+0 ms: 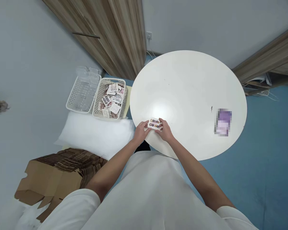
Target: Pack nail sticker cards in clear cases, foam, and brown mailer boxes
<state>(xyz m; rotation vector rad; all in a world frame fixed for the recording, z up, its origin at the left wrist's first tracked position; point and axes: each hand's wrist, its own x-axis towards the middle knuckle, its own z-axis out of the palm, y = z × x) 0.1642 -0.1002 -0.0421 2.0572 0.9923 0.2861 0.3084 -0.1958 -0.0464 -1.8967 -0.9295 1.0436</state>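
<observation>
Between my two hands is a small white card (154,123) bearing two rows of purple, pink and gold oval pieces. It is at the near left edge of the round white table (187,89). My left hand (141,131) grips the card's left side with thumb and fingers. The right side is pinched by my right hand (165,129). To the left, a white basket (95,110) is full of similar cards (115,108), some face up and some showing printed text.
Another white basket (70,91) holds clear plastic trays (84,94). White foam sheets (96,131) and folded brown cardboard boxes (52,179) lie at the left. A blurred purple item (223,122) is on the table's right. Wooden cabinets (115,35) stand behind.
</observation>
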